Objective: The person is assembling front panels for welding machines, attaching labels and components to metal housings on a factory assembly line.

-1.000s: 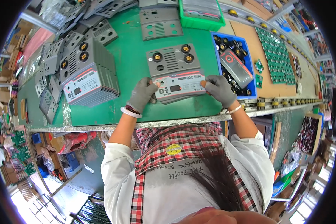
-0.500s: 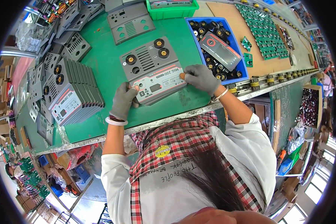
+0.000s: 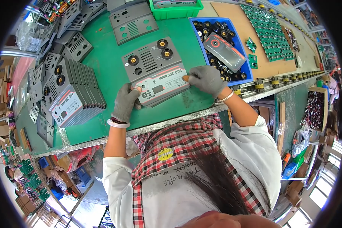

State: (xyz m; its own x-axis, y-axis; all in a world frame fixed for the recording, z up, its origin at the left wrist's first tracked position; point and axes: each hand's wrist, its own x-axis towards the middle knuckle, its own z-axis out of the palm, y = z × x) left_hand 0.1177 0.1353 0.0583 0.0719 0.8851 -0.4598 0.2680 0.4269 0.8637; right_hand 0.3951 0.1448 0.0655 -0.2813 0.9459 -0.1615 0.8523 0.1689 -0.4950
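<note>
A grey metal front panel (image 3: 152, 69) lies on the green table in front of me, with a white label on its near part. Three black round sockets with brass centres are fitted in its vented far part, beside one bare round hole. My gloved left hand (image 3: 126, 102) pinches the panel's left edge, thumb on the label and fingers at the side. At the right edge, my gloved right hand (image 3: 207, 81) is closed on the label's corner, a bare fingertip pressing there. The undersides of both grips are hidden.
Stacked finished panels (image 3: 74, 95) stand at left, among loose grey panels (image 3: 78, 47). Another bare panel (image 3: 132, 24) lies beyond. A blue bin (image 3: 248, 78) holds black sockets and a dark label sheet (image 3: 225, 52). Behind are a green bin (image 3: 174, 13) and circuit boards (image 3: 268, 32).
</note>
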